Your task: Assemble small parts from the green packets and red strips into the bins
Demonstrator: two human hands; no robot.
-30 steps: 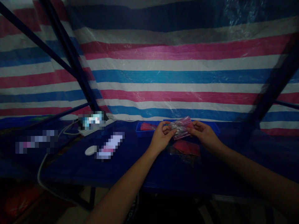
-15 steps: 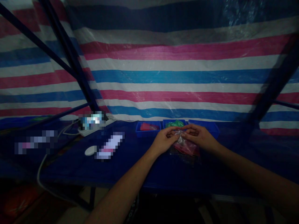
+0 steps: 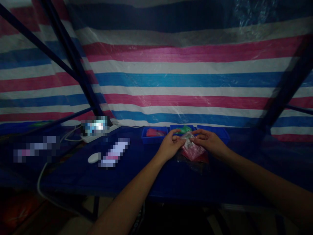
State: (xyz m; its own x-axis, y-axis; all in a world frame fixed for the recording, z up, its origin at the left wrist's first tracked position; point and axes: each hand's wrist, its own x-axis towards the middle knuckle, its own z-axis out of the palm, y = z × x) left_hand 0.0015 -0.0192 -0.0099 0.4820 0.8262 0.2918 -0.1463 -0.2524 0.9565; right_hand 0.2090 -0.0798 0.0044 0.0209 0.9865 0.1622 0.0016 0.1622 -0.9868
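Observation:
Between my two hands is a clear plastic bag (image 3: 192,148), its top edge pinched on both sides. My left hand (image 3: 171,143) grips the bag's left side with thumb and fingers. On its right side, my right hand (image 3: 207,140) holds it the same way. Red flat pieces (image 3: 201,157) show under and through the plastic; whether they are inside this bag I cannot tell. More clear plastic lies beneath them on the blue table (image 3: 146,176). Just beyond my hands stands a blue bin with green material (image 3: 185,130) in it.
A blue bin (image 3: 154,140) with red pieces stands left of the green one, another blue bin (image 3: 221,132) to the right. Further left are a white round object (image 3: 94,158), a blurred-out flat item (image 3: 114,152) and a power strip (image 3: 100,134) with cables. A striped tarp (image 3: 183,80) hangs behind.
My hands have drawn slightly apart at the bag's top. The bag now hangs flatter and more spread, and the red strip seen between my fingertips no longer shows there.

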